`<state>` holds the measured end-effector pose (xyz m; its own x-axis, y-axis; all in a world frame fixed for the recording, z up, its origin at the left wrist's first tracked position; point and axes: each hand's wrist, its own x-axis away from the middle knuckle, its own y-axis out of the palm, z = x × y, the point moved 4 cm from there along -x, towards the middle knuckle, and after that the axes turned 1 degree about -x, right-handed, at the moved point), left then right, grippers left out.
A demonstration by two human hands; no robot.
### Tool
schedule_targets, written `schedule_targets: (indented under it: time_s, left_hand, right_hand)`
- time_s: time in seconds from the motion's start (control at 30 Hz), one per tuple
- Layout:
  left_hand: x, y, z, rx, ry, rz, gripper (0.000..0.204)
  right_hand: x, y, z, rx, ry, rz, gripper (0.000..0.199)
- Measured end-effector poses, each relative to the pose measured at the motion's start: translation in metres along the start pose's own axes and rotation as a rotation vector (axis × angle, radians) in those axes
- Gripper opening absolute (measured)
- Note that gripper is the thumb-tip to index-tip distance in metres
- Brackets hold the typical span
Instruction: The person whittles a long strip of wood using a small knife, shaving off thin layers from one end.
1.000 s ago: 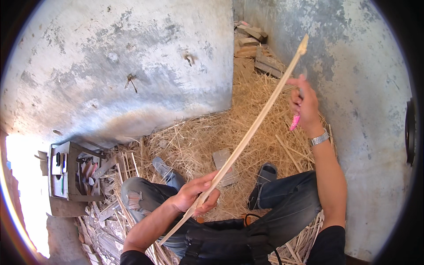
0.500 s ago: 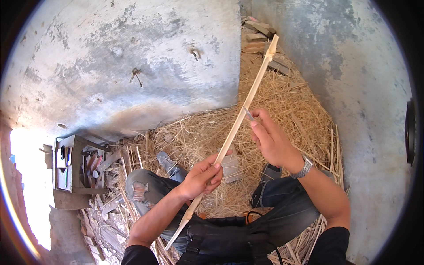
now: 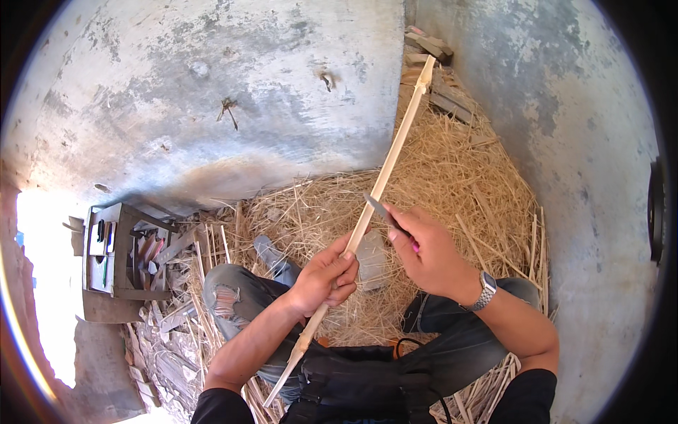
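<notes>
Above the straw-coloured shavings [image 3: 462, 166] between two bent knees, gripping a long split-bamboo strip [image 3: 397, 147] below its middle in the left hand [image 3: 323, 279], with thumb pressed on top and fingers curled around the underside. Pinching a small knife [image 3: 382, 209] between thumb and bent fingers of the right hand [image 3: 436, 256], with its pink handle [image 3: 415, 247] mostly hidden in the palm. Crossing the strip with the blade tip just beyond the left hand, apparently in contact, though hard to confirm from this angle. Likely at the paring step; calling next for a firm left-hand hold and a shallow, even blade angle along the grain. Pale, straight and smooth along the shaft; knobbly at the far node [image 3: 423, 82]; tapering to a rougher near end. Brittle and tangled underneath, in thin curling fibres, beside a wall [image 3: 282, 106] of chalky, flaking plaster.
</notes>
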<state>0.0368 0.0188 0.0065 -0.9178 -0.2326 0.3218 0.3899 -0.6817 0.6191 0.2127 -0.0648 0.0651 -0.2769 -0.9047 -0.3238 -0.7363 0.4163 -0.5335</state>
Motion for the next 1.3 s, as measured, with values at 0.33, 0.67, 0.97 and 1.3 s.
schedule_targets:
  time_s: [0.33, 0.67, 0.97, 1.3]
  left_hand:
    - [0.003, 0.0, 0.005, 0.035, 0.017, -0.003, 0.05]
    - [0.002, 0.002, 0.003, 0.01, -0.013, -0.007, 0.047]
    - [0.001, 0.005, 0.002, -0.059, -0.006, 0.07, 0.047]
    - [0.004, -0.001, -0.004, -0.319, 0.001, 0.064, 0.045]
  right_hand:
    - [-0.003, 0.001, 0.018, 0.025, 0.021, -0.167, 0.034]
    - [0.016, 0.034, 0.011, 0.125, 0.077, -0.337, 0.042]
    - [0.012, 0.027, 0.004, 0.191, 0.215, -0.448, 0.06]
    - [-0.003, 0.018, 0.023, 0.448, 0.179, -0.184, 0.058]
